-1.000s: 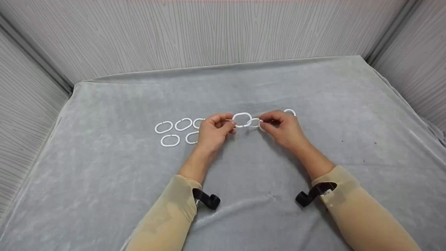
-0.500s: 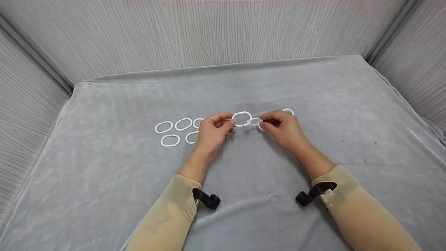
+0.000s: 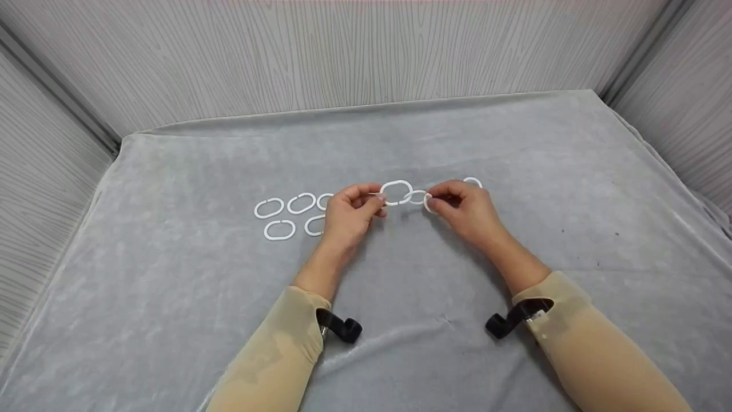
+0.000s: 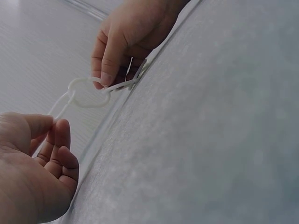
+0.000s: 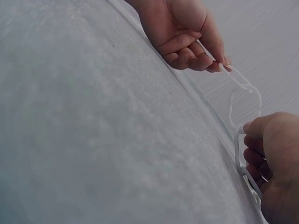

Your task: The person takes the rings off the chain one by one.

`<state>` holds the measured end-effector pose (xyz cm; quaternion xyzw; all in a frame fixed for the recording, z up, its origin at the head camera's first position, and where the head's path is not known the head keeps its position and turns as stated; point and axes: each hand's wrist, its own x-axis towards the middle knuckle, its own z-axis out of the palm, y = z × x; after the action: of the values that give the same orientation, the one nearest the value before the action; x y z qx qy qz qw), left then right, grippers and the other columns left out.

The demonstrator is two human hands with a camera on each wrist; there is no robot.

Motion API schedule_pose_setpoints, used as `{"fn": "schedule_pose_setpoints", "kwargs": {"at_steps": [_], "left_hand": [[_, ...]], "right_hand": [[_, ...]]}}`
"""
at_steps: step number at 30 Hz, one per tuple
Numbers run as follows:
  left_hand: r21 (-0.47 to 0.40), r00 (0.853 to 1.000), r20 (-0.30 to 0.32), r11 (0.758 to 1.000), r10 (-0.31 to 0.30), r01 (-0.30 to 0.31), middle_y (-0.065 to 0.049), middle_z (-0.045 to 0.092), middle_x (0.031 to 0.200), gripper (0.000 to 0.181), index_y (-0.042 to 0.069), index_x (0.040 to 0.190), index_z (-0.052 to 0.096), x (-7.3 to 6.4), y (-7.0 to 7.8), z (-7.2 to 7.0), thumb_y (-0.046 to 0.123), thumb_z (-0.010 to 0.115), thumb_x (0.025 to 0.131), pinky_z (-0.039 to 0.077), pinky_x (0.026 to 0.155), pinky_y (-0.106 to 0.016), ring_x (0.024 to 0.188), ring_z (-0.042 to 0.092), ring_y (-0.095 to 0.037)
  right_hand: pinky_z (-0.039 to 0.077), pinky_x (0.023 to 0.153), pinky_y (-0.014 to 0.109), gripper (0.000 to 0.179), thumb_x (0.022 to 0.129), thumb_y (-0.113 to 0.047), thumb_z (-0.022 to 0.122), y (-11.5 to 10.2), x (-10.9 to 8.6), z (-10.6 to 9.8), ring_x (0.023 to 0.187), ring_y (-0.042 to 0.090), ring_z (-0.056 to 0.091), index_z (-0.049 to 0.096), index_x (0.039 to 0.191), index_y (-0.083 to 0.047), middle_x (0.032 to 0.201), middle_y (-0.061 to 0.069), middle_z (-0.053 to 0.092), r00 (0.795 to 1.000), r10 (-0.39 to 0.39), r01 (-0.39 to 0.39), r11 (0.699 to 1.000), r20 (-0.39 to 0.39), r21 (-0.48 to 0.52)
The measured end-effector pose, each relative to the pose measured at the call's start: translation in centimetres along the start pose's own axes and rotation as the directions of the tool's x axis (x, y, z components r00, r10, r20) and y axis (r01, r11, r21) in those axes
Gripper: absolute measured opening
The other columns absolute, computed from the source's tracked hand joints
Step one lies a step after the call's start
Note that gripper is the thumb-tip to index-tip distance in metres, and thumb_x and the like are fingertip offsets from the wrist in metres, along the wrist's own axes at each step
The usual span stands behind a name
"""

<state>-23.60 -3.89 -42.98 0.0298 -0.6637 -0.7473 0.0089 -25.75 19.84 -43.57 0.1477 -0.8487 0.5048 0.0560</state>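
My left hand [image 3: 350, 214] pinches the near-left end of a white plastic oval chain link [image 3: 396, 193] between thumb and fingers. That link hooks through a second white link [image 3: 417, 197], whose far end my right hand [image 3: 466, 209] pinches. Another link [image 5: 237, 151] hangs at the right fingertips in the right wrist view, with a further one trailing behind the right fingers. In the head view a white link end [image 3: 473, 182] shows just beyond the right hand. The links between both hands are held off the cloth, and the fingers hide part of the chain.
Several loose white links lie on the grey cloth [image 3: 366, 320] left of my left hand, such as one link [image 3: 279, 230] nearest me. The left hand partly covers two of them. A pale wood-grain wall [image 3: 354, 51] stands behind the table.
The held links have shifted slightly upward in the head view. Both hands keep their pinch and have barely moved; the loose links lie as before.
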Motion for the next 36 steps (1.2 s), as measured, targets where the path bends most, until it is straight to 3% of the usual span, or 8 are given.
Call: {"fn": "schedule_pose_setpoints", "kwargs": {"at_steps": [8, 12, 18, 36], "left_hand": [[0.000, 1.000, -0.001, 1.000, -0.006, 0.006, -0.003, 0.073, 0.081, 0.025, -0.010, 0.118, 0.072, -0.09, 0.13, -0.08, -0.002, 0.074, 0.094, 0.047, 0.058, -0.020, 0.066, 0.069, -0.012], [-0.005, 1.000, -0.001, 1.000, 0.002, -0.002, -0.007, 0.076, 0.085, 0.025, -0.010, 0.117, 0.072, 0.00, 0.02, -0.07, -0.004, 0.074, 0.093, 0.050, 0.061, -0.021, 0.067, 0.069, -0.013], [-0.010, 1.000, 0.006, 1.000, 0.011, -0.010, -0.006, 0.075, 0.087, 0.025, -0.013, 0.117, 0.071, 0.17, -0.22, -0.05, -0.005, 0.073, 0.093, 0.054, 0.066, -0.023, 0.068, 0.069, -0.013], [0.024, 1.000, 0.008, 1.000, 0.003, -0.003, -0.003, 0.073, 0.083, 0.020, -0.011, 0.111, 0.074, -0.03, 0.01, -0.05, -0.002, 0.077, 0.094, 0.052, 0.064, -0.023, 0.069, 0.070, -0.014]], "right_hand": [[0.051, 0.075, 0.018, 0.009, 0.096, -0.007, 0.078, -0.19, -0.07, 0.04, 0.084, 0.012, 0.066, 0.080, 0.104, -0.003, 0.095, 0.009, 0.076, 0.999, 0.041, -0.040, 0.998, -0.010, 0.048], [0.053, 0.073, 0.019, 0.009, 0.096, -0.005, 0.078, -0.16, -0.11, 0.06, 0.083, 0.013, 0.069, 0.079, 0.104, -0.002, 0.094, 0.009, 0.076, 1.000, 0.021, -0.020, 0.996, -0.018, 0.085], [0.052, 0.073, 0.021, 0.008, 0.096, -0.007, 0.079, -0.21, -0.17, 0.09, 0.083, 0.014, 0.069, 0.079, 0.103, -0.003, 0.093, 0.005, 0.077, 1.000, -0.015, 0.016, 0.998, -0.016, 0.062], [0.051, 0.077, 0.022, 0.006, 0.095, -0.007, 0.081, -0.32, -0.29, 0.05, 0.087, 0.014, 0.067, 0.080, 0.101, -0.005, 0.093, 0.003, 0.076, 0.997, -0.075, 0.074, 0.996, 0.016, 0.056]]}}
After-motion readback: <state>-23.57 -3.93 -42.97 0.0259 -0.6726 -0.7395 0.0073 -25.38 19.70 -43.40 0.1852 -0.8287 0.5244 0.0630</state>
